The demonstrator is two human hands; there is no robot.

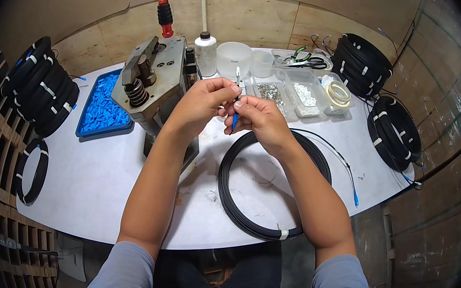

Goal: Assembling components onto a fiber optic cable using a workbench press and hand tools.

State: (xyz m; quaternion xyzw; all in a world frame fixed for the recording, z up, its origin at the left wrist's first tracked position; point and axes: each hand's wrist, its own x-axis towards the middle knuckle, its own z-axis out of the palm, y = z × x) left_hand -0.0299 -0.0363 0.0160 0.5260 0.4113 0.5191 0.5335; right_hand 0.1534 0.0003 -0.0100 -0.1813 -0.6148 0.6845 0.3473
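My left hand (208,100) and my right hand (262,119) meet above the table, fingers pinched together around a slim cable connector. Its whitish tip (238,73) points up past my left fingertips. A blue sleeve (235,122) hangs below, by my right fingers. Most of the connector's middle is hidden by my fingers. Beneath my right forearm lies a flat coil of black cable (225,180), tied with a white band (283,231). One loose cable end with a blue connector (355,198) stretches out to the right of the coil.
Left of my hands stands a metal hand press (162,68), beside a blue tray (79,133) of small blue parts. Plastic tubs with metal and white parts (306,96), a bottle (205,56) and scissors (308,62) sit at the back. Black cable coils (359,65) are stacked on both sides.
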